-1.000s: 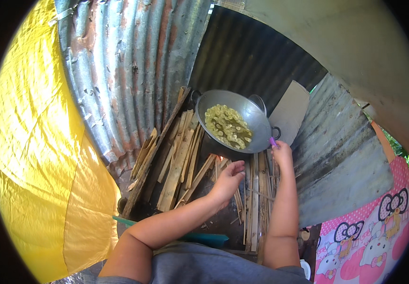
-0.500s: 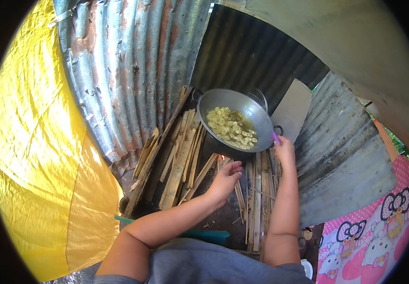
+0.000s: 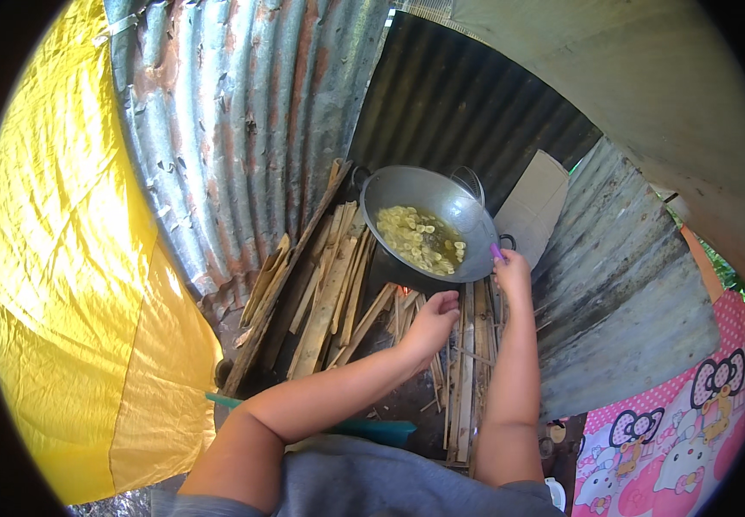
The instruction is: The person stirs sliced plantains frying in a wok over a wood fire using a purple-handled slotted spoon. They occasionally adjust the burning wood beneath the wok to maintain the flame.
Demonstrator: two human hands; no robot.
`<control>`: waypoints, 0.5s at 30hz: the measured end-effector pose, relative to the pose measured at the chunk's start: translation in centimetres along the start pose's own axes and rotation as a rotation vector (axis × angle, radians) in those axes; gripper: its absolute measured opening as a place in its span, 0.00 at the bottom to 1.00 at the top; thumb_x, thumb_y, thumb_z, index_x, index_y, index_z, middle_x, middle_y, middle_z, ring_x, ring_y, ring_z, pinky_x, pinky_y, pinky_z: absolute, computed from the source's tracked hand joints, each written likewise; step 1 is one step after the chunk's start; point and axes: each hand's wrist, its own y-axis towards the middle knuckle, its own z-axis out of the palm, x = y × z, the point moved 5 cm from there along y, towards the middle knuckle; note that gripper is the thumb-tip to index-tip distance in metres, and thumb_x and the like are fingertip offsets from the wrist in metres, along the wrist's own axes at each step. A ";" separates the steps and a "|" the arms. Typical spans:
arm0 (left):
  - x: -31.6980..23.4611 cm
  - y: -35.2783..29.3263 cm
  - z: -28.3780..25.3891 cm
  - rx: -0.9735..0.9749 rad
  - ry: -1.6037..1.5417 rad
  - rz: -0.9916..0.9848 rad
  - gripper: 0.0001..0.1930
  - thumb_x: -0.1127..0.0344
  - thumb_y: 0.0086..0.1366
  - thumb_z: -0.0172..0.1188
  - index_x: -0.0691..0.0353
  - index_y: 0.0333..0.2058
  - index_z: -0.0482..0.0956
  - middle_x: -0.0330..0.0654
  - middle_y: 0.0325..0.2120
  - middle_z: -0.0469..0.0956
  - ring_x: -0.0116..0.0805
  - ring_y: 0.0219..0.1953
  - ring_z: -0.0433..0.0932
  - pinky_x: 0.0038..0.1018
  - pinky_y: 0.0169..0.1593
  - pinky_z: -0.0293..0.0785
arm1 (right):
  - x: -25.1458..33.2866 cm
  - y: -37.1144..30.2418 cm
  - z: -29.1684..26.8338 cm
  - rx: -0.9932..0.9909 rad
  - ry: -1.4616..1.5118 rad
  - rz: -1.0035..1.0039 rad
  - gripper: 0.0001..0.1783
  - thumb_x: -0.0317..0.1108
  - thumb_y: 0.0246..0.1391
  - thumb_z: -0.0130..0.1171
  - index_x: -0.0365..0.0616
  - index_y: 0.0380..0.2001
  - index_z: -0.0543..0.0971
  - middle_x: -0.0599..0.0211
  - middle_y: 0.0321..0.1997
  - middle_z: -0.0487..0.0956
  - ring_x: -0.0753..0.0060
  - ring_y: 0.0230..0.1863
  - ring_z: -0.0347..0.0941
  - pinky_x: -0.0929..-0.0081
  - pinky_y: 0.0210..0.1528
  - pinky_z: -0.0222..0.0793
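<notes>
A wide grey metal wok stands over a wood fire. Many pale yellow round slices float in oil in it, bunched toward the left and near side. At the wok's right rim, next to its loop handle, my right hand is closed on a purple handle; the working end cannot be made out. My left hand hovers in front of the wok, above the firewood, its fingers loosely bent and nothing visible in them.
Long split firewood lies left of and below the wok, with more sticks on the right. Corrugated metal sheets enclose the fire. Cardboard leans behind right; a yellow cloth hangs left, a pink patterned one right.
My left hand has shifted right, and my right hand slightly left with the purple handle. The slices have drifted within the oil. A thin wire loop behind the wok's far rim appears shifted.
</notes>
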 end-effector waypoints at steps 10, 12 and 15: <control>2.1 4.2 0.3 -0.124 -0.107 -0.071 0.23 0.67 0.65 0.48 0.63 0.58 0.61 0.43 0.47 0.71 0.32 0.43 0.72 0.26 0.45 0.67 | 6.8 -7.9 0.9 0.110 -0.270 -0.332 0.17 0.33 0.51 0.56 0.44 0.46 0.78 0.48 0.37 0.79 0.47 0.40 0.76 0.60 0.43 0.71; 2.5 3.2 0.8 -0.106 -0.149 -0.144 0.22 0.65 0.66 0.47 0.62 0.58 0.61 0.41 0.45 0.72 0.30 0.40 0.73 0.26 0.43 0.67 | 8.4 -11.7 -2.3 0.113 -0.346 -0.369 0.17 0.33 0.51 0.56 0.47 0.46 0.79 0.50 0.39 0.79 0.46 0.42 0.74 0.57 0.45 0.70; 3.2 1.6 2.1 -0.076 -0.289 -0.236 0.19 0.61 0.67 0.45 0.59 0.55 0.65 0.38 0.42 0.73 0.27 0.37 0.73 0.25 0.41 0.66 | 9.0 -14.7 -3.9 0.123 -0.487 -0.369 0.18 0.32 0.51 0.55 0.51 0.48 0.78 0.53 0.37 0.78 0.49 0.40 0.74 0.57 0.42 0.70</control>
